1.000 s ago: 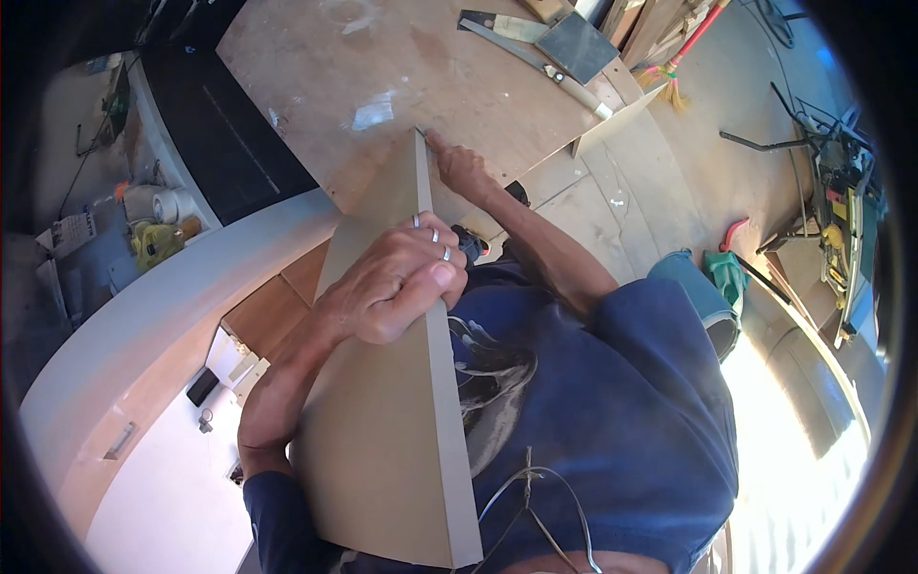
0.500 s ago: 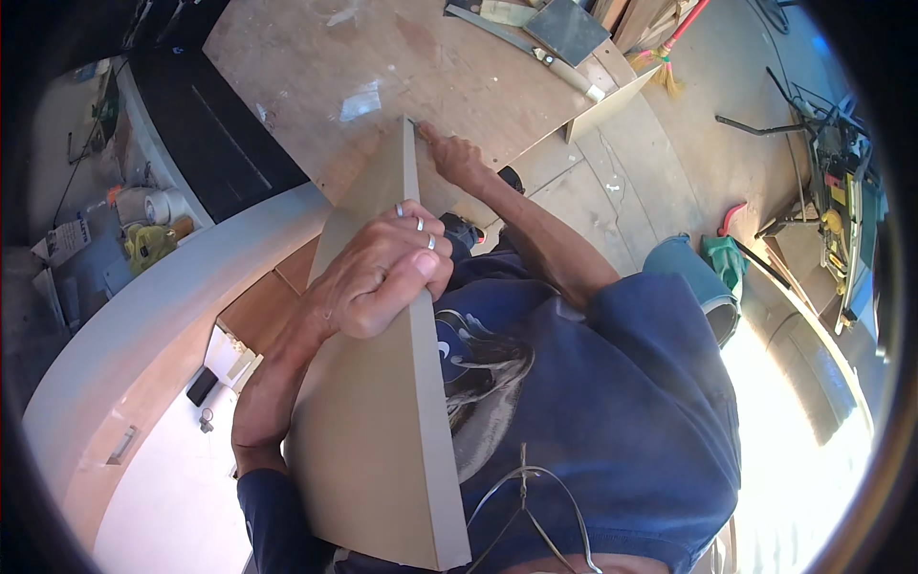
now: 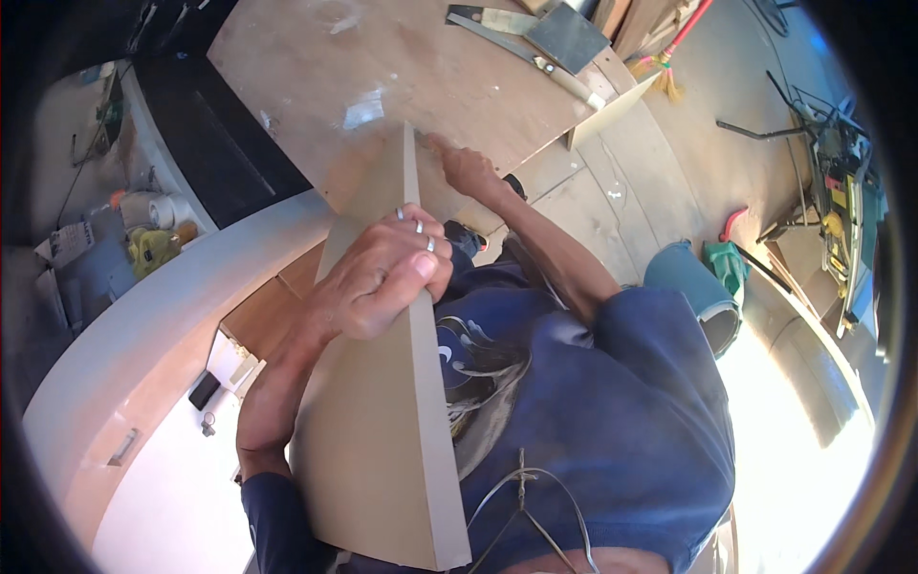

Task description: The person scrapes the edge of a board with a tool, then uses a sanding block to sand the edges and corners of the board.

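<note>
One long board (image 3: 363,459) is standing on its narrow side in front of the person's body, between the left forearm and the dark blue cloth shirt (image 3: 622,411). Its broad face is showing a smooth, plain beige surface, and its straight edge is looking paler, like a thin strip. The left hand (image 3: 387,273), wearing three silvery rings (image 3: 419,227), is clenching firmly over this edge. The right hand (image 3: 470,174) is curling near the board's far end, its index finger pointing there; whether it is gripping something, I cannot tell. Beyond, a brown worktable (image 3: 287,86) is showing whitish stains. On it a metal saw (image 3: 543,64) with pale handle is lying beside a dark, flat rectangular plate (image 3: 568,36). Farther right, a bluish-green bucket (image 3: 690,282) is leaning.
</note>
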The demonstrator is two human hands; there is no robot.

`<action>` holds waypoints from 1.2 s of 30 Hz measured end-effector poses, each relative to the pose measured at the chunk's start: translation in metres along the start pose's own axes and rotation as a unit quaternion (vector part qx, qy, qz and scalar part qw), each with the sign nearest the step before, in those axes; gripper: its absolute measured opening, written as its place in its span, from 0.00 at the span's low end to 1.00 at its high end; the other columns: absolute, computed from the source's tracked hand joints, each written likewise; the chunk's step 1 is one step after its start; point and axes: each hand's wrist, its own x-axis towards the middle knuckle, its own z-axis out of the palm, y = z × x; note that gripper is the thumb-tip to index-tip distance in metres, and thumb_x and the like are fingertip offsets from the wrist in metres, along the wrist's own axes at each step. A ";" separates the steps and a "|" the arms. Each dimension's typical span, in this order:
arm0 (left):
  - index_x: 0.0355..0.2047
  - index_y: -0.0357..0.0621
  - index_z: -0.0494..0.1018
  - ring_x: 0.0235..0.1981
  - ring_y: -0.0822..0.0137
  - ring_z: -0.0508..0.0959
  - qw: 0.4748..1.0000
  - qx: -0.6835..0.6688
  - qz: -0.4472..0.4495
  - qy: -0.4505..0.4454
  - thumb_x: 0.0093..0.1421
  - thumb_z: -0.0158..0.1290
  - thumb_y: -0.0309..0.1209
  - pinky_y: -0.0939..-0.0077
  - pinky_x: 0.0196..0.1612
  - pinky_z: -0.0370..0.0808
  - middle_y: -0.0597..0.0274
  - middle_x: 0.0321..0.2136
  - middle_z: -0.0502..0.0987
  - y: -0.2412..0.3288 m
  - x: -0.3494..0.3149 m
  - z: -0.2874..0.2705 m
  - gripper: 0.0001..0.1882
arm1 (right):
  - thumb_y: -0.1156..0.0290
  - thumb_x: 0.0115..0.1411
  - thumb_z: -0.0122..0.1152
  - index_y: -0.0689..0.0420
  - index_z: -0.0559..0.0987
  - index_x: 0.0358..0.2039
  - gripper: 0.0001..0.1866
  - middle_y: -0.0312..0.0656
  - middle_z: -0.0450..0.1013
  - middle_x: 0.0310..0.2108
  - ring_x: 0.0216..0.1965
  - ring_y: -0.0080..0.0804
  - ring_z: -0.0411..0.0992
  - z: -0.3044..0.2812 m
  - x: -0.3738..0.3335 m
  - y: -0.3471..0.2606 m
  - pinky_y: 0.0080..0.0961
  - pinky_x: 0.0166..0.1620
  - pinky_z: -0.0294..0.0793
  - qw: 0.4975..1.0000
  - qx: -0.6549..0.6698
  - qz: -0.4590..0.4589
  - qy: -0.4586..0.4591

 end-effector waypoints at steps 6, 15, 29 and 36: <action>0.17 0.40 0.66 0.24 0.53 0.69 1.000 -0.011 -0.002 0.004 0.65 0.37 0.35 0.57 0.53 0.65 0.56 0.17 0.70 -0.001 0.000 0.000 0.20 | 0.65 0.71 0.48 0.41 0.57 0.73 0.31 0.61 0.80 0.34 0.37 0.63 0.81 -0.003 0.002 0.001 0.58 0.42 0.79 0.999 0.018 -0.008 0.025; 0.16 0.40 0.67 0.24 0.55 0.67 1.000 0.003 0.002 0.000 0.63 0.38 0.35 0.59 0.48 0.66 0.56 0.17 0.68 -0.001 0.002 0.001 0.20 | 0.61 0.72 0.48 0.41 0.59 0.73 0.30 0.60 0.81 0.35 0.36 0.60 0.82 0.024 0.035 0.007 0.57 0.40 0.80 0.995 0.048 -0.046 0.071; 0.17 0.40 0.68 0.25 0.53 0.69 1.000 0.006 0.014 -0.007 0.64 0.37 0.34 0.57 0.49 0.66 0.56 0.18 0.69 -0.001 0.002 0.000 0.20 | 0.62 0.73 0.44 0.41 0.59 0.73 0.29 0.61 0.80 0.32 0.34 0.63 0.81 0.017 0.035 -0.006 0.58 0.38 0.81 0.998 0.013 -0.034 0.051; 0.17 0.39 0.67 0.26 0.52 0.71 1.000 0.003 0.005 -0.006 0.64 0.37 0.34 0.55 0.52 0.66 0.55 0.18 0.71 0.000 0.001 0.001 0.20 | 0.70 0.68 0.50 0.43 0.61 0.73 0.32 0.52 0.81 0.29 0.29 0.54 0.83 0.032 0.031 0.003 0.49 0.30 0.83 0.993 -0.047 -0.055 0.090</action>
